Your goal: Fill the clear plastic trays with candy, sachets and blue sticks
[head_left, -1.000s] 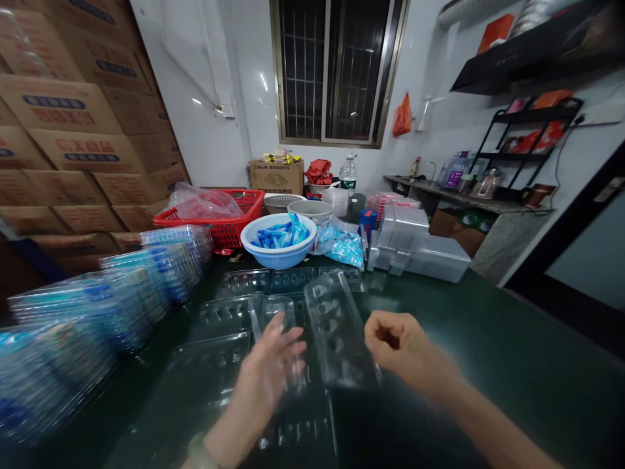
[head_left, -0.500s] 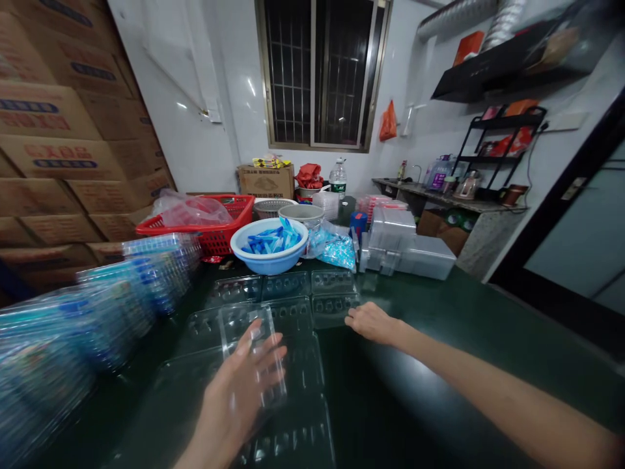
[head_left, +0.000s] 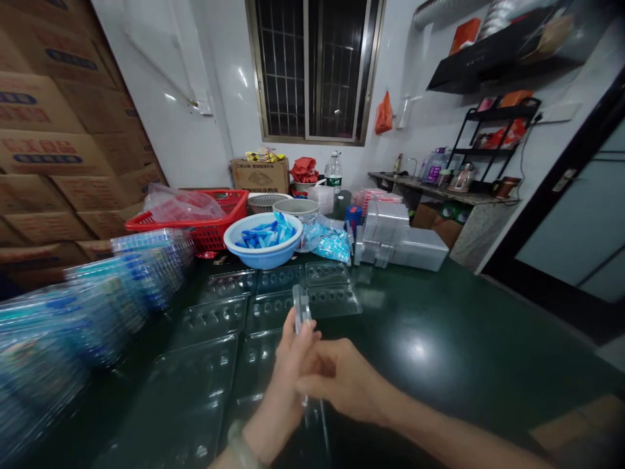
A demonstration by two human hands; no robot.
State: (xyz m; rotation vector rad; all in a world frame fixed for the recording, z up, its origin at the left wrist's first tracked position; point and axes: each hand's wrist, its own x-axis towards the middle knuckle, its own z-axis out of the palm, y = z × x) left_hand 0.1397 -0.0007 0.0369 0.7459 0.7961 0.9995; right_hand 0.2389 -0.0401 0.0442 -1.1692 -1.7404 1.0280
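Note:
My left hand grips clear plastic trays, seen edge-on and tilted up; how many lie nested together I cannot tell. Against it, my right hand has its fingers curled in at the near side of the same trays, thumb and fingertips pressed together. Its fingertips are partly blurred. Beneath and beyond both hands, several clear moulded trays lie flat in rows on the dark green table.
Filled blue-and-clear packs stand along the left. Behind the trays are a blue basin of blue pieces, a red basket, a bag of light-blue bits and stacked clear plastic containers. Cartons rise at far left.
My right hand has left the tray at the back right and come in to my left hand. My left hand has moved right and turned its trays edge-on.

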